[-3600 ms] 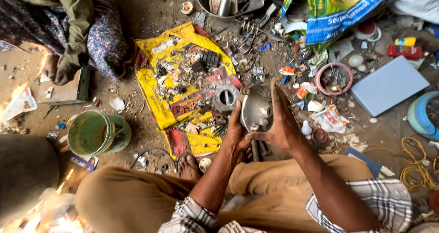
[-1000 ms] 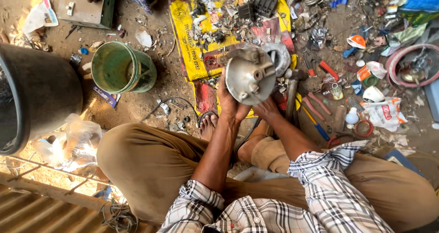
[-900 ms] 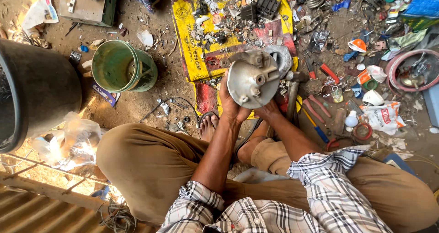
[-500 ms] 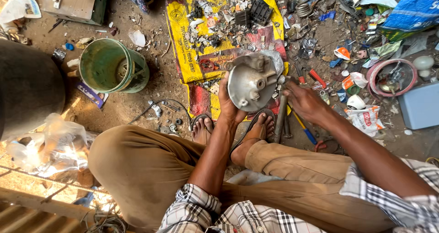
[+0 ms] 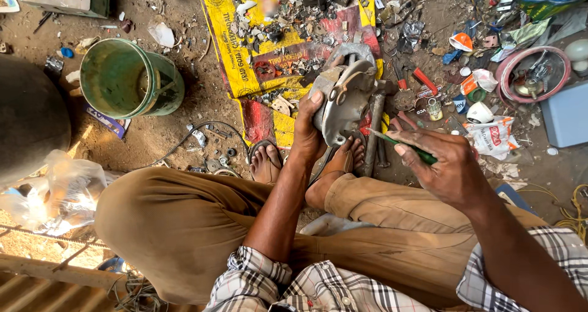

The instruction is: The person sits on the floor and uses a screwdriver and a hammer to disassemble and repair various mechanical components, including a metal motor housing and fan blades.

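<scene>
head view | grey round metal housing (image 5: 346, 101), scuffed, gripped edge-on by left hand (image 5: 308, 134), face turned right | right hand (image 5: 444, 165) clasps green-handled screwdriver (image 5: 404, 148), tip pointing left toward housing

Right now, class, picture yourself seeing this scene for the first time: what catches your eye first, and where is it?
At centre, the left hand holds up a round grey metal housing, while the right hand grips a green-handled screwdriver beside it. Behind them a yellow and red sheet on the dirt floor is strewn with small parts, and a green bucket stands at upper left.
</scene>
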